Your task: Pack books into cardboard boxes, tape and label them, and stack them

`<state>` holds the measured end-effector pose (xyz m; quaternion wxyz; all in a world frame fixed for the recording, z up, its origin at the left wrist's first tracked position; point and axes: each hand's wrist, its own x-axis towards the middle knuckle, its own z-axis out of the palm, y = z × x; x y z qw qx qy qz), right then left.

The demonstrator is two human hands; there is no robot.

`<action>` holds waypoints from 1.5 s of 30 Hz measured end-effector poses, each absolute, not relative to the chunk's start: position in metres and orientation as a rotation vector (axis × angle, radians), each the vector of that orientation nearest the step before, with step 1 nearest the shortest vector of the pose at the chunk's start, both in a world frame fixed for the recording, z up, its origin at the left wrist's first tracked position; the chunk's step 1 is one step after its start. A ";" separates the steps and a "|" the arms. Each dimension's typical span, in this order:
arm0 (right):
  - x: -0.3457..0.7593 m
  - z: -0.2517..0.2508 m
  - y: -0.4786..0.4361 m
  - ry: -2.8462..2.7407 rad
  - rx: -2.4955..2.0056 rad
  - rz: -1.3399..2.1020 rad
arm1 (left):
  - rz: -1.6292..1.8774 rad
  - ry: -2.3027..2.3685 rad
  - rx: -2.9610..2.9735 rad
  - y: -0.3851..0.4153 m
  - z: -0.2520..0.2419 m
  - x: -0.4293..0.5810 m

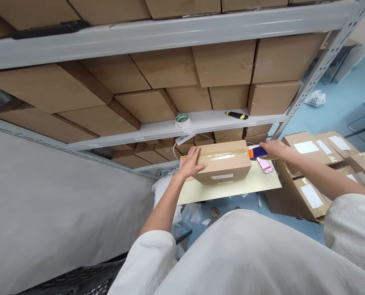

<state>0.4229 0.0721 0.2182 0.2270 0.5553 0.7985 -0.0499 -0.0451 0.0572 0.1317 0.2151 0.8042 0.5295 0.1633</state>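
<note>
A closed cardboard box (222,164) rests on a pale yellow board (231,190), with shiny clear tape along its top seam and a white label on its near side. My left hand (191,163) lies on the box's left end, fingers spread on the top. My right hand (273,149) is wrapped round a blue and orange tape dispenser (257,153) at the box's right end. A pink label or phone (264,164) lies on the board just below the right hand.
Shelves (170,135) full of cardboard boxes stand ahead, holding a tape roll (182,119) and a black-yellow cutter (237,115). Labelled boxes (308,196) are stacked at the right. Paper scraps (194,213) lie below the board. A grey wall (62,196) is at left.
</note>
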 end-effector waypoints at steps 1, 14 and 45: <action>0.421 0.221 0.074 2.191 1.527 -0.145 | 0.463 1.464 2.225 0.057 0.131 -0.045; 0.378 0.224 0.082 2.105 1.635 -0.041 | 0.521 1.471 2.170 0.050 0.131 -0.043; 0.477 0.097 0.002 1.561 2.201 -1.310 | 0.450 1.528 2.126 0.058 0.123 -0.047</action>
